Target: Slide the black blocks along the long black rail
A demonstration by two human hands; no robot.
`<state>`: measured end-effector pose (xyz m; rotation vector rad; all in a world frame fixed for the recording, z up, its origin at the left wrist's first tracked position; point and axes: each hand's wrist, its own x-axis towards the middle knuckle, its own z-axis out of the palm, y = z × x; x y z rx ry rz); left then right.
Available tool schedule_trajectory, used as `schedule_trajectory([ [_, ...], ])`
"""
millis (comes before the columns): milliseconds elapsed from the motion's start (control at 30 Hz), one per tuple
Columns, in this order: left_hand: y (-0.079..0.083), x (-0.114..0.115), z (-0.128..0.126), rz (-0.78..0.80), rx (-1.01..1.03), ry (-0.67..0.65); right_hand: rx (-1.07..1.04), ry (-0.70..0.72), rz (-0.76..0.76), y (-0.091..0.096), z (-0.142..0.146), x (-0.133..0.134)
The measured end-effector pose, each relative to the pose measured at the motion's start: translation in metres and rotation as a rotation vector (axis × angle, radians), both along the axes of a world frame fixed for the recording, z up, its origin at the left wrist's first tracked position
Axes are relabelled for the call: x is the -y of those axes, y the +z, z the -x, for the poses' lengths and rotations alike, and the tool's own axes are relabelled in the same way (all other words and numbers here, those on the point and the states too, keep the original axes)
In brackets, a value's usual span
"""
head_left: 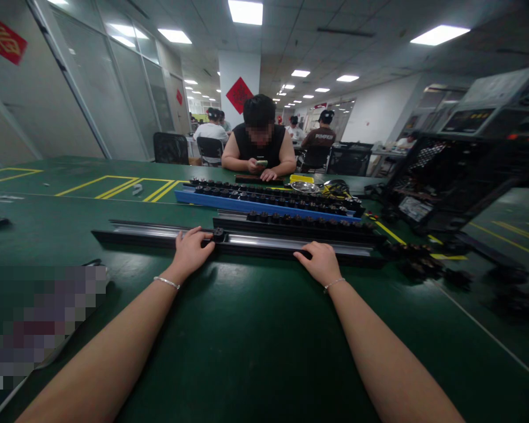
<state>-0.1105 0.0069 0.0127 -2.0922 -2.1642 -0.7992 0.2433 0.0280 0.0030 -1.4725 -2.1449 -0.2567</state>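
Observation:
A long black rail with a shiny metal channel lies across the green table in front of me. In that channel sits a small black block. My left hand is closed at the block's left side, thumb by the rail's front edge and index finger against the block; other fingers reach over the channel. Farther right, my right hand grips the same rail, its thumb along the front wall and its fingers curled over the top. Just behind lies another dark rail carrying a row of black blocks.
A blue rail lined with black parts lies farther back. Loose black parts and a tilted black machine frame are at right. Across the table, a person holds a phone. A blurred-out flat object lies at left.

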Motion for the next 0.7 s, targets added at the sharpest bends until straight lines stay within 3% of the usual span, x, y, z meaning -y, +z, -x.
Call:
schedule_trajectory([
  [700,0.0065,0.0043,-0.0066,0.048,0.028,-0.082,-0.006,0.009,0.035,0.0024,-0.0003,0.0005],
])
